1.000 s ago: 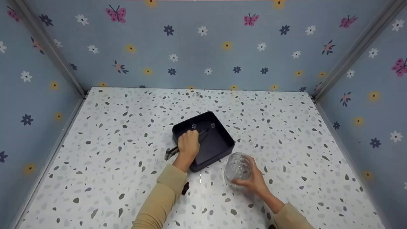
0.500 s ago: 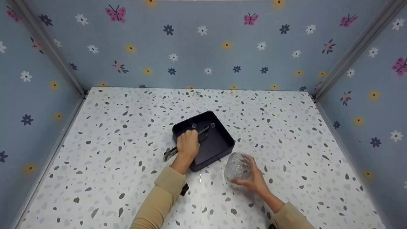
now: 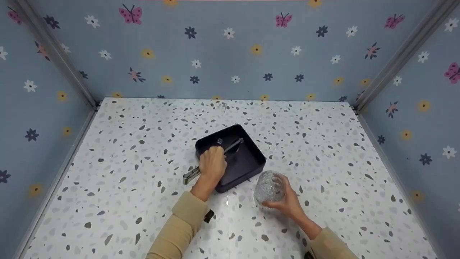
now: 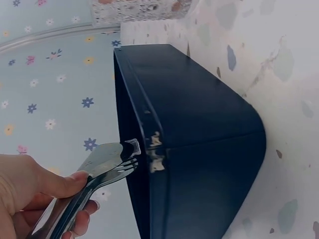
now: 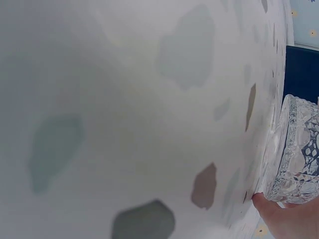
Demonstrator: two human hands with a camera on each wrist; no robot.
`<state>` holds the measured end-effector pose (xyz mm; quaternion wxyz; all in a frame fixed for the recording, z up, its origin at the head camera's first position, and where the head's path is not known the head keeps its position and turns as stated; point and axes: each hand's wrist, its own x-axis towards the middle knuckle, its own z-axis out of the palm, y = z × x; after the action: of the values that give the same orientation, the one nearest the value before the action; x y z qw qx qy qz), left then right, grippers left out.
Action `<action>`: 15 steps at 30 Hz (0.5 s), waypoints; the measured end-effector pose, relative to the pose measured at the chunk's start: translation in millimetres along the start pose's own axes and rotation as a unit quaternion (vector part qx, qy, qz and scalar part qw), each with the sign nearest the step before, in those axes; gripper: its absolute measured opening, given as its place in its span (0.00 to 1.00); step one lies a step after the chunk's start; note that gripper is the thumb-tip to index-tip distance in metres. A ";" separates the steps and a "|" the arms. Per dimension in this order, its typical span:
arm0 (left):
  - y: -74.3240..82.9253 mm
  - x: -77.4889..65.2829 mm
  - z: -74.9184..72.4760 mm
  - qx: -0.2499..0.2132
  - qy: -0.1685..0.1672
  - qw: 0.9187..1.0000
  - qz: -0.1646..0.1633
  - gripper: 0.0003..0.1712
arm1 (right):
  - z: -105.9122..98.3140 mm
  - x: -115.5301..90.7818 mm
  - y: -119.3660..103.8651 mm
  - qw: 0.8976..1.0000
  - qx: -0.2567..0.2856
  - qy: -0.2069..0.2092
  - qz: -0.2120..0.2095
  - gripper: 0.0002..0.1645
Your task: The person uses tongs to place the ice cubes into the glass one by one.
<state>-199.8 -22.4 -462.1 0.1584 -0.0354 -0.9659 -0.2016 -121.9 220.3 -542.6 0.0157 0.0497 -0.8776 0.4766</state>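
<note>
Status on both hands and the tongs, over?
Left hand grips tongs, clear cube at their tips, hold unconfirmed. Right hand holds glass beside dark tray. Tray wall between cube and glass. Second cube in tray.

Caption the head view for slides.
Left hand holds silver metal tongs reaching into navy square box; right hand grips clear textured glass cup.

No lettering (or number) can be read.
</note>
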 end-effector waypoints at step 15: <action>15.4 -14.6 -22.3 -0.014 0.007 1.000 0.019 0.04 | -0.1 0.4 0.1 1.000 -0.001 0.004 0.000 0.59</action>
<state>-177.4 -17.3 -441.6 0.1684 -0.0543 -0.9610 -0.2127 -122.3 220.4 -542.6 0.0192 0.0477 -0.8779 0.4761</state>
